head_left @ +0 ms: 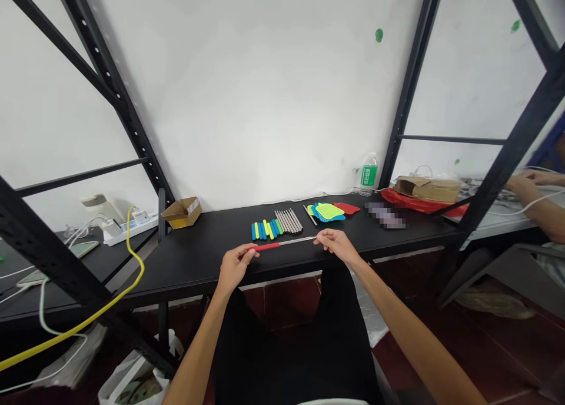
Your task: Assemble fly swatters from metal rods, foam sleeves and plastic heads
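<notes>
My left hand (236,268) pinches the red sleeve (267,246) on one end of a thin silvery metal rod (296,241). At its other end the fingers of my right hand (339,245) are closed on the tip. The rod lies nearly level, just above the front part of the black table (194,258). Beyond it is a row of blue, yellow and green sleeves (265,229). Beside them lie several short metal rods (289,221), and another rod (310,215) lies apart. Flat yellow and blue pieces (329,212) and red ones (348,208) are stacked to the right.
An open cardboard box (182,213) stands at the back left, a water bottle (368,175) at the back right. A cardboard carton (427,188) rests on red plastic (397,199). Black shelf posts flank the table. A yellow cable (136,255) hangs left. Another person's arm (541,202) shows far right.
</notes>
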`<state>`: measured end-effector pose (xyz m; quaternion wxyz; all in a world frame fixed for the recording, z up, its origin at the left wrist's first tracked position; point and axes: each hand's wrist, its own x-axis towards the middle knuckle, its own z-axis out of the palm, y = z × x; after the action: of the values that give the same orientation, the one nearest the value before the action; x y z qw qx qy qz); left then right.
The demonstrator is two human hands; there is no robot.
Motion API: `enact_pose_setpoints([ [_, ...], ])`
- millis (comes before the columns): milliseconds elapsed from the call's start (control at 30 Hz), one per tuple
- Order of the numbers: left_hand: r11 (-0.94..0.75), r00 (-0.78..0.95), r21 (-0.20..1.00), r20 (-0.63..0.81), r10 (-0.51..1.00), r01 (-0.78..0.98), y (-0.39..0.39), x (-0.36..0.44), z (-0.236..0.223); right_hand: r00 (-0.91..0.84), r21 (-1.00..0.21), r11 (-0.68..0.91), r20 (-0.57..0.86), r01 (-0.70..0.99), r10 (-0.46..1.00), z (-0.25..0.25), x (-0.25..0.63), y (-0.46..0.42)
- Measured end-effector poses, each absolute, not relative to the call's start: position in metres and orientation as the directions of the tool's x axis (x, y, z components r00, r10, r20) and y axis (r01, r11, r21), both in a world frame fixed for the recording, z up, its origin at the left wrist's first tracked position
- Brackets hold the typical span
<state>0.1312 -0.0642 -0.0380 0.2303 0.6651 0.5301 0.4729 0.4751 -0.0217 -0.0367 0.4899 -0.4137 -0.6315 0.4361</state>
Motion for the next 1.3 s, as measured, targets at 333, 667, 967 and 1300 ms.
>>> enact_pose_setpoints([
  [333, -0.334, -0.006, 0.803, 0.388, 0.922, 0.494, -0.0639, 0.1306, -0.0381, -0.179, -0.963, 0.26, 0.243, 0.076, 0.953, -0.0392, 0.4755, -0.0189],
  [667, -0.338, -0.007, 0.794, 0.396, 0.918, 0.505, -0.0625, 0.1295, -0.0409, -0.183, -0.961, 0.27, 0.254, 0.067, 0.95, -0.0389, 0.4767, -0.0191],
  [967, -0.336, -0.004, 0.8, 0.39, 0.921, 0.497, -0.0629, 0.1293, -0.0404, -0.189, -0.958, 0.273, 0.253, 0.086, 0.949, -0.0379, 0.4755, -0.0213],
  [1300, -0.336, 0.007, 0.819, 0.376, 0.927, 0.465, -0.0639, 0.1298, -0.0381, -0.18, -0.962, 0.257, 0.238, 0.093, 0.955, -0.0371, 0.4755, -0.0218],
])
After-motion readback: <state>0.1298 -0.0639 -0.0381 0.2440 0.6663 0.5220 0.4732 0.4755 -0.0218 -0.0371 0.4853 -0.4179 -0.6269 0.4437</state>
